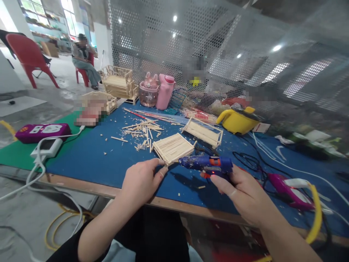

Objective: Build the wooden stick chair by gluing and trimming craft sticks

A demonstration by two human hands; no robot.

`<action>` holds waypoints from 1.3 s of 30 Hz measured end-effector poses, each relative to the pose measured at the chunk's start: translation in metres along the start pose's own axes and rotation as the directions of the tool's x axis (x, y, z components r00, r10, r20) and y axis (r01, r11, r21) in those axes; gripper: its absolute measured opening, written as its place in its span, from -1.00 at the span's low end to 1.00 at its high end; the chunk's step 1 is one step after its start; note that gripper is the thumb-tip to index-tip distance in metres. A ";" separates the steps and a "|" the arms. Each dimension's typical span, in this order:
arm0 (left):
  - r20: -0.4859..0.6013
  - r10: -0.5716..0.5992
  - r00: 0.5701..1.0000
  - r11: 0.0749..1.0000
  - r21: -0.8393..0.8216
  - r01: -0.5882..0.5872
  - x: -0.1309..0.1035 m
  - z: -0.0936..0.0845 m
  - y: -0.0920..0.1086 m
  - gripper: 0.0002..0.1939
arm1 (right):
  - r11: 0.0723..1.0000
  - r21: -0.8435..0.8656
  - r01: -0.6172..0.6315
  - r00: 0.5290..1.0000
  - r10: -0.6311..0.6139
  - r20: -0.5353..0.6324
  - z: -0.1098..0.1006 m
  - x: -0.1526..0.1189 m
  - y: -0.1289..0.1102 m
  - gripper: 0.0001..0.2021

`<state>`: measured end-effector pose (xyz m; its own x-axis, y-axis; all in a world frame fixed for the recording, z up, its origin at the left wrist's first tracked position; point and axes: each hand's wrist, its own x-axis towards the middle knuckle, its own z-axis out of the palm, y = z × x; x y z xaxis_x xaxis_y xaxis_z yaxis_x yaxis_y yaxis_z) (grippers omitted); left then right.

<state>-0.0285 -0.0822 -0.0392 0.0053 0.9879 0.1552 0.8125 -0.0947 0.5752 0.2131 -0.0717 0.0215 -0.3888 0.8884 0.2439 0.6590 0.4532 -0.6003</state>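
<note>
My left hand (143,178) pinches the near corner of a small wooden stick panel (174,147) on the blue table mat. In my right hand (242,191) is a blue glue gun (204,163), held by its handle with a small red light showing. The gun's nozzle points left and meets or nearly meets the panel's near edge, close to my left fingertips. Behind the panel lies a second wooden stick frame (203,131). Loose sticks (145,128) are scattered to the left of it.
Along the back stand finished stick pieces (118,82), a pink bottle (165,91), a pink cup (148,92) and a yellow pot (237,120). Purple power strips (43,132) and cables lie at both sides. A person (85,60) sits at the far left.
</note>
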 end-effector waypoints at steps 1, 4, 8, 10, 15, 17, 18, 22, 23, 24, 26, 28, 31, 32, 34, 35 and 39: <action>-0.006 0.006 1.000 1.000 0.001 -0.006 0.000 0.000 0.000 -0.68 | 1.000 -0.018 0.005 1.000 -0.005 0.003 0.000 0.001 -0.001 -0.64; -0.023 0.025 0.999 1.000 0.008 -0.025 -0.001 -0.002 0.001 -0.71 | 0.998 -0.062 0.016 1.000 -0.015 0.011 0.000 0.002 -0.004 -0.62; -0.029 0.039 0.999 0.999 0.019 -0.038 -0.002 -0.002 0.002 -0.73 | 0.996 -0.084 0.026 1.000 -0.026 0.002 0.000 0.004 -0.006 -0.60; -0.026 0.041 0.999 0.999 0.024 -0.040 -0.002 -0.002 0.002 -0.74 | 0.996 -0.087 0.029 1.000 -0.029 -0.001 0.001 0.004 -0.005 -0.60; -0.026 0.042 0.999 0.999 0.029 -0.042 -0.002 -0.001 0.000 -0.74 | 0.992 -0.114 0.045 0.999 -0.045 -0.002 0.003 0.005 -0.004 -0.59; -0.028 0.042 0.999 0.999 0.031 -0.041 -0.002 -0.001 0.000 -0.75 | 0.991 -0.120 0.051 0.999 -0.050 0.009 0.004 0.005 -0.004 -0.60; -0.029 0.039 0.999 0.999 0.034 -0.038 -0.002 -0.001 0.000 -0.75 | 0.991 -0.123 0.053 0.999 -0.051 0.014 0.004 0.006 -0.004 -0.60; -0.033 0.036 0.999 0.999 0.032 -0.035 -0.002 0.000 0.000 -0.77 | 0.988 -0.143 0.049 0.999 -0.049 0.008 0.005 0.007 -0.003 -0.58; -0.033 0.037 0.999 0.999 0.027 -0.036 -0.002 0.000 0.000 -0.77 | 0.987 -0.150 0.050 0.999 -0.049 0.007 0.005 0.008 -0.002 -0.58; -0.032 0.037 0.999 0.999 0.024 -0.036 -0.001 0.000 0.000 -0.77 | 0.986 -0.157 0.051 0.999 -0.051 0.007 0.005 0.008 -0.002 -0.58; -0.029 0.036 0.999 0.999 0.023 -0.035 -0.001 0.000 0.000 -0.77 | 0.984 -0.169 0.058 0.998 -0.057 0.008 0.004 0.007 -0.002 -0.58; -0.028 0.040 0.999 0.999 0.027 -0.039 -0.001 0.000 0.000 -0.78 | 0.983 -0.172 0.065 0.998 -0.064 0.010 0.004 0.006 -0.002 -0.59; -0.031 0.041 0.999 0.999 0.032 -0.040 -0.001 0.000 0.000 -0.79 | 0.982 -0.173 0.069 0.998 -0.067 0.015 0.004 0.005 -0.004 -0.59; -0.032 0.039 0.999 0.999 0.033 -0.038 -0.001 0.000 0.000 -0.79 | 0.982 -0.176 0.067 0.998 -0.066 0.015 0.004 0.006 -0.004 -0.60; -0.027 0.036 0.999 0.999 0.032 -0.035 -0.002 0.000 0.000 -0.79 | 0.981 -0.183 0.063 0.998 -0.061 0.013 0.004 0.006 -0.004 -0.60; -0.027 0.035 0.999 0.999 0.031 -0.034 -0.002 0.000 0.000 -0.79 | 0.981 -0.185 0.062 0.998 -0.061 0.012 0.004 0.006 -0.004 -0.60; -0.038 0.036 0.999 0.999 0.033 -0.035 -0.003 0.000 0.000 -0.79 | 0.978 -0.196 0.071 0.997 -0.071 0.007 0.002 0.007 -0.004 -0.59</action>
<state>-0.0287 -0.0846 -0.0401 0.0127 0.9784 0.2064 0.8306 -0.1253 0.5426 0.2061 -0.0679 0.0242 -0.4389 0.8535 0.2808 0.7432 0.5205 -0.4204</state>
